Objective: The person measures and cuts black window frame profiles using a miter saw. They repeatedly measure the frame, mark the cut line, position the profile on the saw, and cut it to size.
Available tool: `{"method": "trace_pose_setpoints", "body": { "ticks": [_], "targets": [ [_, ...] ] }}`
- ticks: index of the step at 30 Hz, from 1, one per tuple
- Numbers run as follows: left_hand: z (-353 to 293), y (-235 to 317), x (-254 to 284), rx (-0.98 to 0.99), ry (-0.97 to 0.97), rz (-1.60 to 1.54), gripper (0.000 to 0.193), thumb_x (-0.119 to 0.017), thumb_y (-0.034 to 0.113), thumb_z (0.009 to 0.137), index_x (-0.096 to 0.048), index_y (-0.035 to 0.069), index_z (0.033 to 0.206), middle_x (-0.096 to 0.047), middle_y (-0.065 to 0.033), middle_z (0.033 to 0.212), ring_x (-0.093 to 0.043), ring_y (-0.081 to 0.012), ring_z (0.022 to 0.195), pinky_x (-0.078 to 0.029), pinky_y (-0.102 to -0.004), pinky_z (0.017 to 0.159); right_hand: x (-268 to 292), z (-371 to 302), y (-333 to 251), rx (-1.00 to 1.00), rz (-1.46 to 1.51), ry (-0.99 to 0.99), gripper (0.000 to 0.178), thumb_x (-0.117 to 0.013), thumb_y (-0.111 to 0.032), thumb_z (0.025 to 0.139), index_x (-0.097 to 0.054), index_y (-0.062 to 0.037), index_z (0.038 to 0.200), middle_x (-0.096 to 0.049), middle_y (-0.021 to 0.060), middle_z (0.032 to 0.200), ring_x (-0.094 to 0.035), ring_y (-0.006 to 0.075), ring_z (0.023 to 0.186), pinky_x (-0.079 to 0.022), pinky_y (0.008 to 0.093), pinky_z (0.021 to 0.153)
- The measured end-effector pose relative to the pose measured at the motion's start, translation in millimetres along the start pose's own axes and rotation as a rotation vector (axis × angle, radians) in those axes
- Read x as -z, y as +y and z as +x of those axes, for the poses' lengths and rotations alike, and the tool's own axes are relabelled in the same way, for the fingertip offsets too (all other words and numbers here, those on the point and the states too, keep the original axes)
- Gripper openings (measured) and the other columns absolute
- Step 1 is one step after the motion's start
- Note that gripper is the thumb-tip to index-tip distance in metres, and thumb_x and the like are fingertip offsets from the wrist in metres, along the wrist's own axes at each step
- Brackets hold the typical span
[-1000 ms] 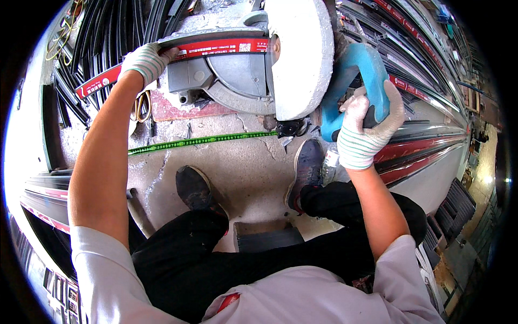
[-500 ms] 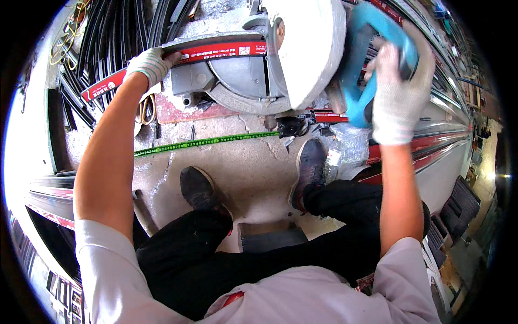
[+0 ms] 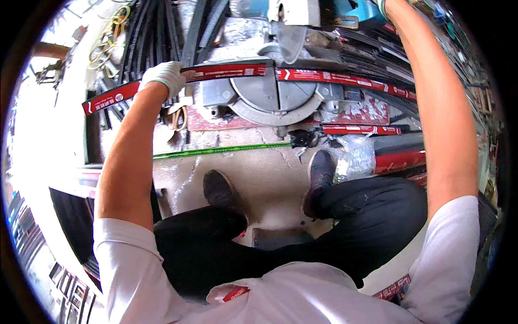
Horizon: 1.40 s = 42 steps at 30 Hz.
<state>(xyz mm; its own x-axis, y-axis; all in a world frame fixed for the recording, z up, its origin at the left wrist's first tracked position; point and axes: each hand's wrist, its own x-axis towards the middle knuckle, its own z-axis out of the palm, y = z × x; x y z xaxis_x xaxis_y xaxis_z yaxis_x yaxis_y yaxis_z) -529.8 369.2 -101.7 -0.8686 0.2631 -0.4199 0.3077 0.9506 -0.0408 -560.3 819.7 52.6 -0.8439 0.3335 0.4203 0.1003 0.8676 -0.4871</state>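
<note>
My left hand (image 3: pixel 165 78), in a white knit glove, is closed round a long dark strip with red printed film (image 3: pixel 116 97). The strip lies across the grey base of a mitre saw (image 3: pixel 248 96) and ends near its slot. Beyond a narrow gap, a second red-filmed strip (image 3: pixel 334 76) runs off to the right. The saw's head, with a clear guard (image 3: pixel 292 40), stands raised at the top. Of my right hand only the glove's cuff (image 3: pixel 383 7) shows, beside the saw's teal body (image 3: pixel 368 11); its fingers are out of view.
A green tape measure (image 3: pixel 226 150) lies stretched across the floor in front of the saw. Bundles of black strips (image 3: pixel 154 38) stand behind on the left, with more stacked at the right. Crumpled clear plastic (image 3: pixel 357 156) lies by my right shoe (image 3: pixel 322 170).
The saw head has gone up and away from the base, my right arm rising with it. The base and a gap between two strips now show. My left hand still holds its strip.
</note>
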Motion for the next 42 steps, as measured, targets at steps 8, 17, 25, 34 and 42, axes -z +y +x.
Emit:
{"method": "trace_pose_setpoints", "body": {
  "ticks": [8, 17, 25, 34, 42],
  "targets": [
    [-117.9, -23.7, 79.1, 0.077, 0.055, 0.125, 0.046, -0.068, 0.050, 0.100, -0.077, 0.012, 0.123, -0.078, -0.0195, 0.113, -0.075, -0.0380, 0.106, -0.059, -0.0467, 0.090, -21.1, 64.8, 74.2, -0.033, 0.247, -0.267, 0.051, -0.063, -0.045, 0.102, -0.065, -0.0087, 0.138, -0.073, 0.0147, 0.121, -0.072, 0.0257, 0.099, -0.056, 0.0392, 0.092],
    [-298.6, -121.7, 49.2, 0.114, 0.502, -0.041, 0.021, -0.070, 0.030, 0.100, -0.071, 0.011, 0.111, -0.073, -0.0169, 0.095, -0.073, -0.0379, 0.092, -0.058, -0.0477, 0.081, -102.4, 85.8, 106.1, 0.016, 0.080, -0.234, 0.069, -0.051, -0.058, 0.105, -0.062, -0.0020, 0.142, -0.073, 0.0192, 0.126, -0.068, 0.0333, 0.118, -0.050, 0.0446, 0.102],
    [-450.6, -131.3, 5.1, 0.348, 0.561, 0.064, 0.038, -0.067, 0.016, 0.099, -0.063, 0.016, 0.137, -0.071, -0.0172, 0.095, -0.070, -0.0374, 0.089, -0.056, -0.0472, 0.080, -46.2, 30.6, 120.1, 0.030, 0.212, -0.276, 0.077, -0.054, -0.058, 0.105, -0.051, 0.0033, 0.152, -0.059, 0.0231, 0.151, -0.054, 0.0341, 0.143, -0.041, 0.0412, 0.116],
    [-520.6, -121.2, -85.0, 0.621, 0.435, 0.020, 0.052, -0.064, 0.021, 0.102, -0.053, 0.025, 0.153, -0.069, -0.0196, 0.099, -0.067, -0.0406, 0.094, -0.054, -0.0511, 0.087, 90.1, -153.0, 60.9, 0.108, 0.171, -0.140, 0.055, -0.056, -0.035, 0.111, -0.051, 0.0005, 0.152, -0.061, 0.0191, 0.150, -0.060, 0.0292, 0.137, -0.045, 0.0381, 0.115],
    [-553.1, -113.9, -121.3, 0.703, 0.515, -0.307, 0.052, -0.065, 0.047, 0.101, -0.058, 0.021, 0.146, -0.065, -0.0257, 0.106, -0.068, -0.0436, 0.100, -0.056, -0.0521, 0.084, 102.3, -285.5, -8.0, 0.248, 0.285, -0.288, 0.038, -0.055, -0.024, 0.112, -0.064, -0.0008, 0.141, -0.069, 0.0144, 0.136, -0.064, 0.0229, 0.125, -0.050, 0.0344, 0.109]
  ]
}}
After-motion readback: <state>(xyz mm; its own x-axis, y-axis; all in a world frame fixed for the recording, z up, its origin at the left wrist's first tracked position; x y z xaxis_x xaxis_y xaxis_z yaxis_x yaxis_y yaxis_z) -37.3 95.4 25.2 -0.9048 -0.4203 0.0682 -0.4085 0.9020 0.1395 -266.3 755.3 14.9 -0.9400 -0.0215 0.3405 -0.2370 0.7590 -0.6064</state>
